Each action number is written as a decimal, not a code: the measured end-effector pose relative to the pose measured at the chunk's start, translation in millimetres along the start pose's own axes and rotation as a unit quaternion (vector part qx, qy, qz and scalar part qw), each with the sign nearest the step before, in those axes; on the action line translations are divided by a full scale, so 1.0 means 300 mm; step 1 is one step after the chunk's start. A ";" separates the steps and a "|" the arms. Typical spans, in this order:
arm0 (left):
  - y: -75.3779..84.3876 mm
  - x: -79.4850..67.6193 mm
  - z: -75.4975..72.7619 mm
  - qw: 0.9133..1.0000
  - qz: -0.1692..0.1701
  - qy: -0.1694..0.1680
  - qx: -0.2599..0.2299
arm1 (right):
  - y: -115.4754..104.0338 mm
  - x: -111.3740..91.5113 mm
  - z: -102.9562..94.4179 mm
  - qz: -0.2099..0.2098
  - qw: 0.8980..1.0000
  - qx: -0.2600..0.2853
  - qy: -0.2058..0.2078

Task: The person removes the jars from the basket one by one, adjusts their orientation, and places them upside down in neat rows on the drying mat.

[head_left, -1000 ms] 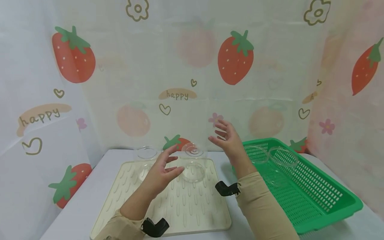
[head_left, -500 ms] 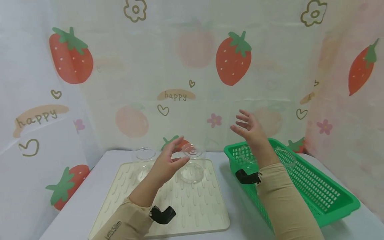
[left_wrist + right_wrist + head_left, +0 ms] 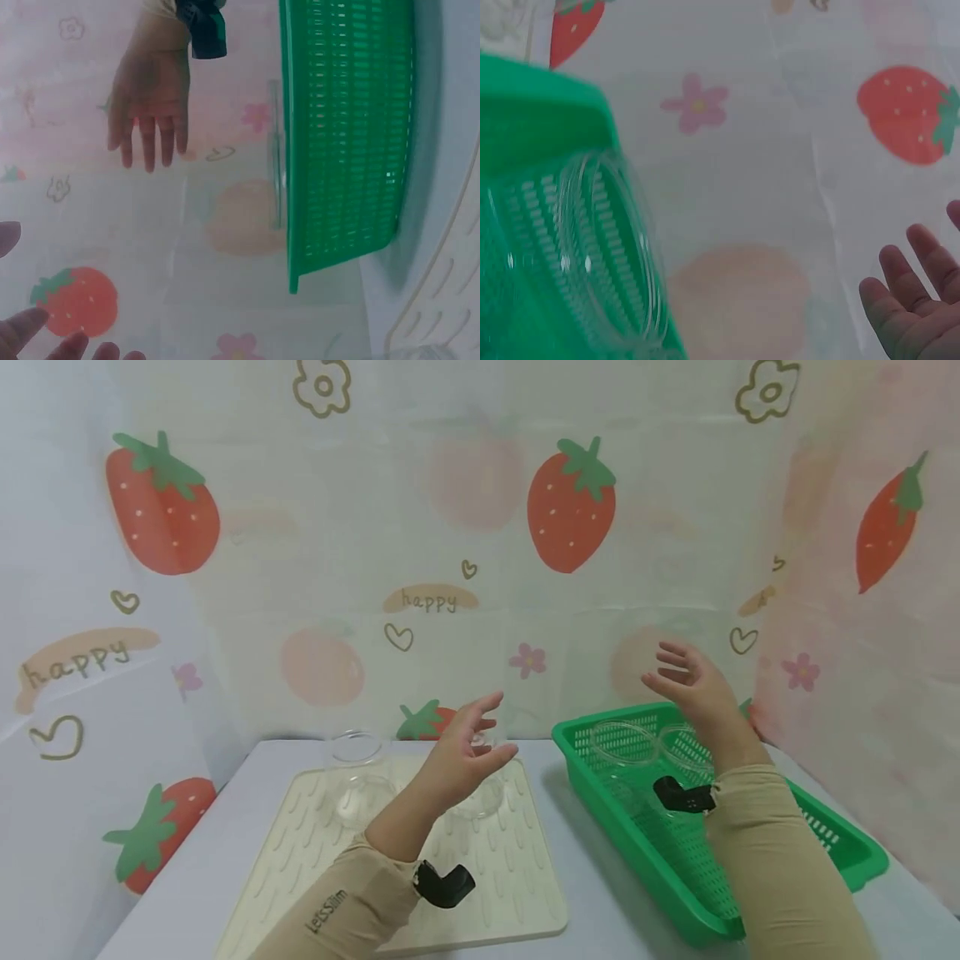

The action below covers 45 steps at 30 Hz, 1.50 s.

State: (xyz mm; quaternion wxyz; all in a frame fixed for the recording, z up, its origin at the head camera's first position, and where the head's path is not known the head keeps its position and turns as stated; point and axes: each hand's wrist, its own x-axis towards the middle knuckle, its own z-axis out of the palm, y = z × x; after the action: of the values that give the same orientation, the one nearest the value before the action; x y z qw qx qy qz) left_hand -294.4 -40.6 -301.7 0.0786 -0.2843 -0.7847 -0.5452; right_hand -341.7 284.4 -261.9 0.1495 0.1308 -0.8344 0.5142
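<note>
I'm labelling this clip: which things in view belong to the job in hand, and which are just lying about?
Likely part of the job:
left hand
right hand
cream mat
clear containers on it
green basket
clear containers inside

Probably just around it:
white table
strawberry-print backdrop
black wrist pieces

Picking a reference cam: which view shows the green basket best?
Head: it takes in most of the green basket, interior included, though the right sleeve covers part. Left wrist shows an outer wall side-on, cropped at the picture's top. Right wrist shows only a blurred, cropped section with a clear container in it.
</note>
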 end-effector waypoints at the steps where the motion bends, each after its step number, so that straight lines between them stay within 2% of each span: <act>1: 0.019 -0.004 0.005 1.000 0.000 -0.006 0.003 | 0.011 -0.002 -0.011 0.003 1.000 -0.005 -0.002; 2: 0.038 -0.009 0.010 1.000 0.000 -0.013 0.004 | 0.021 -0.004 -0.021 0.007 1.000 -0.009 -0.003; 5: 0.034 -0.005 0.032 1.000 0.005 -0.025 0.001 | 0.048 -0.012 -0.047 0.021 1.000 -0.013 -0.006; 9: -0.030 0.013 0.068 0.999 0.014 -0.034 -0.010 | 0.080 -0.026 -0.078 0.040 0.999 -0.026 -0.012; 17: -0.034 -0.006 0.119 0.998 0.013 -0.064 -0.018 | 0.187 -0.054 -0.148 0.048 0.995 -0.077 -0.031; 23: -0.036 -0.017 0.139 0.997 0.010 -0.075 -0.004 | 0.250 -0.078 -0.189 0.076 0.991 -0.098 -0.050; 30: -0.037 -0.024 0.147 0.997 -0.005 -0.081 -0.004 | 0.281 -0.089 -0.203 0.086 0.990 -0.096 -0.062; 36: -0.046 -0.033 0.154 0.996 -0.020 -0.087 -0.014 | 0.299 -0.093 -0.201 0.102 0.989 -0.073 -0.080; 45: -0.066 -0.039 0.158 0.996 -0.012 -0.087 -0.004 | 0.311 -0.100 -0.202 0.112 0.985 -0.081 -0.105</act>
State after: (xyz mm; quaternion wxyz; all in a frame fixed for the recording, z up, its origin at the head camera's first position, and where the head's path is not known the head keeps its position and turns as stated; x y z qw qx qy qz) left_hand -286.4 -7.1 -341.4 0.0023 -0.3212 -0.7899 -0.5223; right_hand -341.9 381.4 -324.1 0.0122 0.0768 -0.8938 0.4416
